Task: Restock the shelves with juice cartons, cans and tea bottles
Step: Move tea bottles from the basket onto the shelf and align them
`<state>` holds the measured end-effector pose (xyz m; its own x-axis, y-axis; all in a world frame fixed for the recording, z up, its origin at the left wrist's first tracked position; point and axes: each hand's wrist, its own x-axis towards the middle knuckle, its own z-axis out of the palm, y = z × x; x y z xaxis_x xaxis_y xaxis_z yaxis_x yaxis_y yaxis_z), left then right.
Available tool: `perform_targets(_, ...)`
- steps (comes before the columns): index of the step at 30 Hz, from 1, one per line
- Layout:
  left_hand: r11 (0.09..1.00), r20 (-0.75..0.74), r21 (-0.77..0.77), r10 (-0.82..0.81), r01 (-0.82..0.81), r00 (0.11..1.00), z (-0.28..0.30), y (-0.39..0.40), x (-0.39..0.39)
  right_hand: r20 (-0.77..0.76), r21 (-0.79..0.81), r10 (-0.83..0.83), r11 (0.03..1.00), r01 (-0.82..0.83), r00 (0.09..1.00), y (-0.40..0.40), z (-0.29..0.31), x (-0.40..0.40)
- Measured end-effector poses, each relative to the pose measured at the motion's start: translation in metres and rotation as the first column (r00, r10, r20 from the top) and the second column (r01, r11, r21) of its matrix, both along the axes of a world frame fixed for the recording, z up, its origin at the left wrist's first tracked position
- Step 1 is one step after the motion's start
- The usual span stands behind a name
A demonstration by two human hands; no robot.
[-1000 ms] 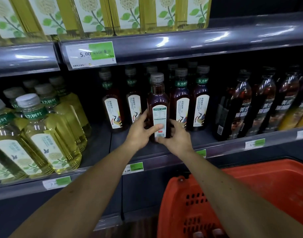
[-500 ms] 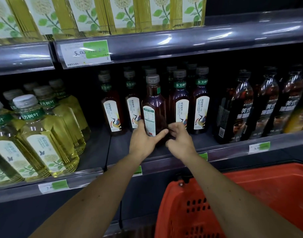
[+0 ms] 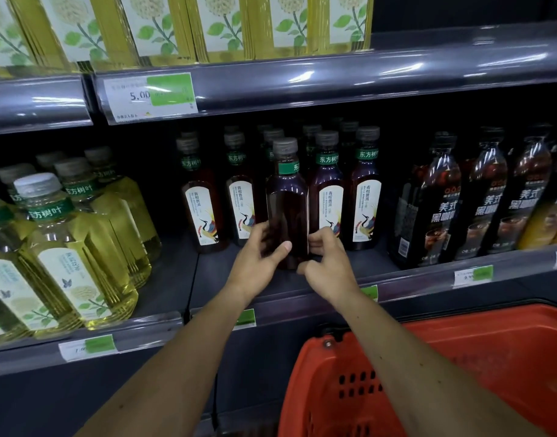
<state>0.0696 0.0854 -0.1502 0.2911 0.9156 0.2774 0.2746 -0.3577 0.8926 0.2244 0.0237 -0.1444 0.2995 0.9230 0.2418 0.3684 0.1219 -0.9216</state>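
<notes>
— Where is the dark tea bottle (image 3: pixel 286 212)?
— It stands upright at the front of the middle shelf (image 3: pixel 428 279), between other crane-label tea bottles (image 3: pixel 329 197).
— Who holds it?
— The left hand (image 3: pixel 258 263) and right hand (image 3: pixel 326 263) clasp its lower part from both sides. An orange basket (image 3: pixel 460 373) is below.

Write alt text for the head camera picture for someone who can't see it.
Both hands, left hand and right hand, grip a dark tea bottle standing at the front of a store shelf, its label turned away. Matching bottles stand behind it; an orange basket sits below.
</notes>
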Motion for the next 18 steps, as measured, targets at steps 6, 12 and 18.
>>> perform_targets(6,0.979,-0.233,0.118,0.192,-0.168,0.953,0.008,-0.005,0.01,0.003,0.019,-0.016,1.0,0.016,1.0,-0.004,0.001,-0.005)
perform_targets(12,0.929,-0.321,0.262,0.338,-0.26,0.885,0.005,-0.002,0.013,-0.003,-0.018,0.018,1.0,-0.018,1.0,-0.004,0.002,-0.007)
perform_targets(18,0.99,-0.207,0.093,0.119,-0.102,0.971,0.01,0.014,0.008,0.001,0.014,0.028,1.0,-0.028,1.0,0.002,-0.004,-0.004)
